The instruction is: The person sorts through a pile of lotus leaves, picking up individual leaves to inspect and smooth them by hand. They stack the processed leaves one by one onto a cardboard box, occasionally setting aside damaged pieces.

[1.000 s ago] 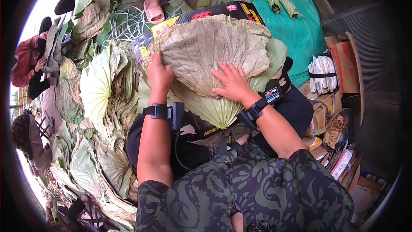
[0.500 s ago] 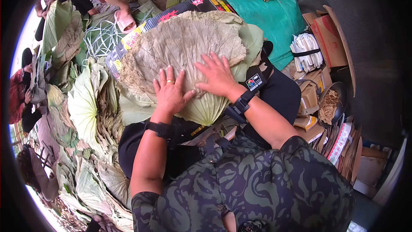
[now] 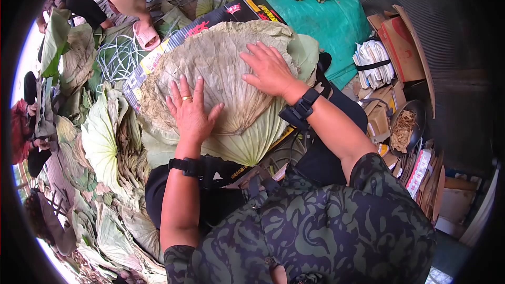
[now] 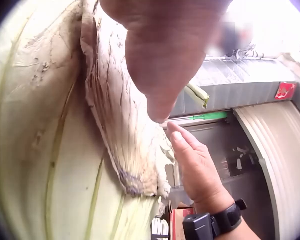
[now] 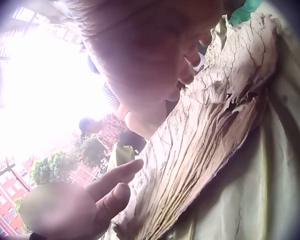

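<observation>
1. A seated person flattens a dried lotus leaf (image 3: 221,73) on a stack of paler green leaves (image 3: 247,142) that rests on a printed cardboard sheet (image 3: 158,55) across the lap.
2. The brown leaf lies spread and mostly flat over the middle of the stack, its far edge reaching the sheet's far edge. Its near margin is wrinkled and cracked, as the right wrist view shows, so the smoothing looks well along but not finished.
3. The left hand (image 3: 190,111), a ring on one finger, presses palm-down near the leaf's near-left edge, fingers straight and fanned apart, gripping nothing.
4. The right hand (image 3: 268,69) lies flat on the leaf's far-right part, fingers extended and slightly spread toward the left, also holding nothing.
5. In the left wrist view the right hand's straight fingers (image 4: 182,142) rest just past the leaf's torn rim.
6. Heaps of loose leaves (image 3: 110,131) lie by the sheet's left side, a teal tarp (image 3: 326,16) beyond its far-right corner, and cardboard boxes (image 3: 402,42) to the right.
</observation>
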Demonstrator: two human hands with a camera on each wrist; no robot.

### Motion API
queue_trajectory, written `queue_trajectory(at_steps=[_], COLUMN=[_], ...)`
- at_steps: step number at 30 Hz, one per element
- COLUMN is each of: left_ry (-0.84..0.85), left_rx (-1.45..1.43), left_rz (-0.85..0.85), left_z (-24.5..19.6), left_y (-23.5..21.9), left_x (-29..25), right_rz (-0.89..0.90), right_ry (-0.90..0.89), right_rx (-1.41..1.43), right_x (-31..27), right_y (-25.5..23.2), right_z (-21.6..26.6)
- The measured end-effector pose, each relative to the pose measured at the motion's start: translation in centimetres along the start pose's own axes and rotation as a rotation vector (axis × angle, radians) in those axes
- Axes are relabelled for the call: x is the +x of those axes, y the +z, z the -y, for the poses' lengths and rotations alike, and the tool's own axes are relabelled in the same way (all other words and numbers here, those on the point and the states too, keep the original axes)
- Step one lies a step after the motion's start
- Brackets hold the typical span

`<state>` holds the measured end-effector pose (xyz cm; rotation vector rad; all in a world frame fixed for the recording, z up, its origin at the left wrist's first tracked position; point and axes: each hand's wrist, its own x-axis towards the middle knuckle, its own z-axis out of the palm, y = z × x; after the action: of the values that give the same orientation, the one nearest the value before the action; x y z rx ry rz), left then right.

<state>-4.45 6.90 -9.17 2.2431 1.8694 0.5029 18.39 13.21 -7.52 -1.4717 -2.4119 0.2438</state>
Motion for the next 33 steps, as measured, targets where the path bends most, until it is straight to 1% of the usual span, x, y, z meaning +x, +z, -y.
queue_trajectory(at_steps=[1,2,3,4,5,6,7,9,11,13,14,16,17,19,20,21,23,24,25,27,29,30,31,33], left_ry=[-0.068,-0.152,-0.149,-0.177,-0.205,-0.202,-0.199,-0.189,-0.195,-0.199,-0.203,-0.214,-0.209,-0.227,-0.218,-0.209,-0.232,-0.223,-0.213,-0.239,-0.242,-0.282,-0.288,-0.367], left_rx=[0.042,0.069,0.071,0.089,0.108,0.119,0.124,0.134,0.154,0.172,0.172,0.173,0.166,0.168,0.155,0.144,0.124,0.106,0.086,0.080,0.086,0.129,0.129,0.111], left_rz=[-0.003,0.135,0.139,0.207,0.275,0.284,0.289,0.297,0.319,0.324,0.333,0.342,0.341,0.336,0.324,0.312,0.323,0.299,0.277,0.280,0.156,0.132,0.133,0.126], left_z=[0.2,0.6,0.8,0.9,1.0,1.2,1.3,1.1,1.1,1.0,0.9,0.9,0.9,1.0,1.1,1.0,0.8,1.0,1.1,1.6,2.8,3.3,3.7,4.6], left_y=[0.1,0.4,0.7,1.1,1.3,1.5,1.5,1.5,1.7,1.6,1.5,1.4,1.5,1.5,1.7,1.7,1.5,1.5,1.5,0.8,1.5,1.6,1.7,1.6], left_x=[0.4,0.7,0.9,0.8,0.8,0.8,0.8,0.9,0.8,1.1,1.1,1.0,1.0,0.9,0.9,0.9,1.1,1.0,0.9,0.8,0.2,-0.1,-0.4,-0.5], right_rz=[-0.001,0.043,0.087,0.090,0.162,0.234,0.235,0.302,0.289,0.201,0.199,0.310,0.311,0.157,0.045,0.047,0.044,0.148,0.149,0.300,0.329,0.348,0.364,0.361], right_ry=[0.002,0.032,0.063,0.069,0.176,0.283,0.288,0.338,0.336,0.361,0.359,0.505,0.497,0.450,0.365,0.349,0.144,0.110,0.084,0.074,0.069,0.077,0.091,0.089], right_rx=[0.000,-0.033,-0.065,-0.062,-0.098,-0.133,-0.127,-0.099,-0.093,-0.005,-0.002,-0.061,-0.058,-0.212,-0.219,-0.206,-0.080,-0.088,-0.071,-0.098,-0.137,-0.131,-0.125,-0.148], right_x=[0.7,1.3,1.8,2.0,2.0,2.0,1.9,1.8,1.3,0.9,1.0,1.0,1.0,1.0,1.0,1.0,1.0,0.8,0.2,-1.1,-1.1,-1.0,-1.1,-0.9], right_y=[0.2,0.6,1.0,1.1,1.2,1.1,1.1,0.9,1.6,2.0,1.5,0.2,-0.3,-0.9,-0.9,-0.9,-0.8,-0.5,0.5,2.6,2.8,2.6,2.4,2.4], right_z=[-0.9,-2.0,-3.1,-4.4,-6.0,-7.1,-7.9,-9.0,-9.8,-10.7,-10.6,-10.1,-9.9,-8.8,-7.9,-6.4,-2.8,-1.2,-0.4,-0.2,-0.5,-0.6,-0.6,-0.5])
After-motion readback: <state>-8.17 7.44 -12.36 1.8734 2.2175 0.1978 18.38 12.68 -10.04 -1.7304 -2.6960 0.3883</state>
